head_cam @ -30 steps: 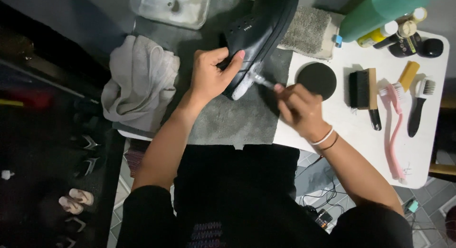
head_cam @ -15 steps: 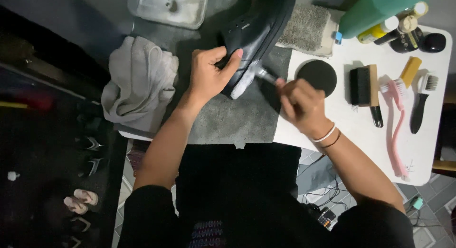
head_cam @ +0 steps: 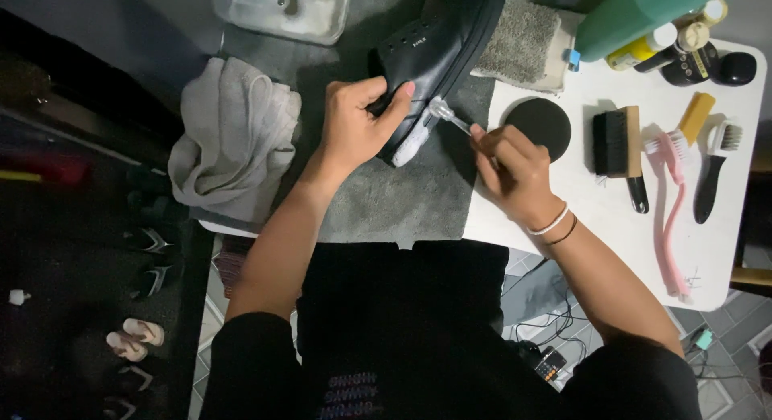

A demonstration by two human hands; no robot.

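meanwhile left hand [head_cam: 354,127] fingers grip the black shoe [head_cam: 438,42]; right hand [head_cam: 515,175] fingers pinch a small brush [head_cam: 446,114].

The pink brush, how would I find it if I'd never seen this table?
Look at the white table, right of the grey mat. Among the brushes lying there, between the black-bristled wooden brush and the small black-handled brush, the pink brush is longest and the only pink one.

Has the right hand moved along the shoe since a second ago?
Yes. The right hand with its small brush has shifted up the black shoe, closer to the round black disc on the white table.
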